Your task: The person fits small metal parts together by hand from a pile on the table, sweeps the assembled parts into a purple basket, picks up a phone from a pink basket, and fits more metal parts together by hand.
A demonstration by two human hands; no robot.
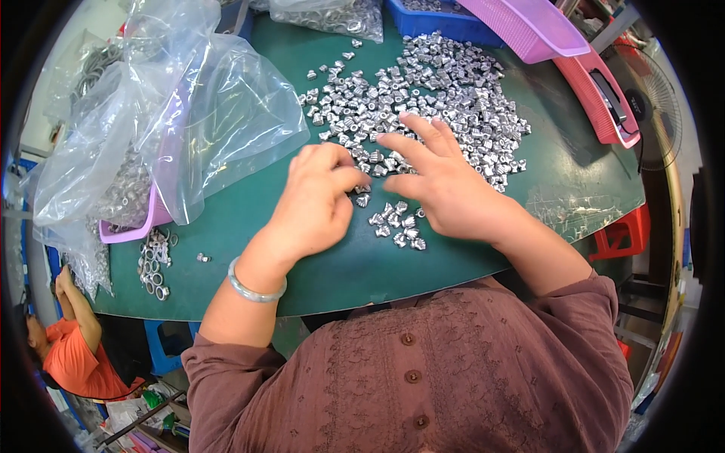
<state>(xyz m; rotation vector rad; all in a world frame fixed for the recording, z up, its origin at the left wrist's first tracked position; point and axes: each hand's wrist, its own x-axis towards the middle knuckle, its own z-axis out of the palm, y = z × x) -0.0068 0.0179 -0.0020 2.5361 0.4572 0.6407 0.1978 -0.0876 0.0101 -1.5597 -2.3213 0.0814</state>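
Note:
A large heap of small silver metal fittings (453,98), ribbed and hollow, spreads over the green table (340,279). At its near edge my left hand (313,200), with a pale bangle (257,292) on the wrist, has its fingers curled in. Whether a fitting is between its fingertips is hidden. My right hand (453,189) reaches over the heap's near side, fingers spread and thumb toward my left hand. Between and below both hands lies a small group of fittings (398,224), apart from the heap.
Clear plastic bags (234,106) and a purple basket (155,215) with metal parts stand at left. Metal rings (155,272) lie nearby. Blue (445,26), purple (532,30) and red (596,102) baskets line the far side. A person in orange (83,351) sits at lower left.

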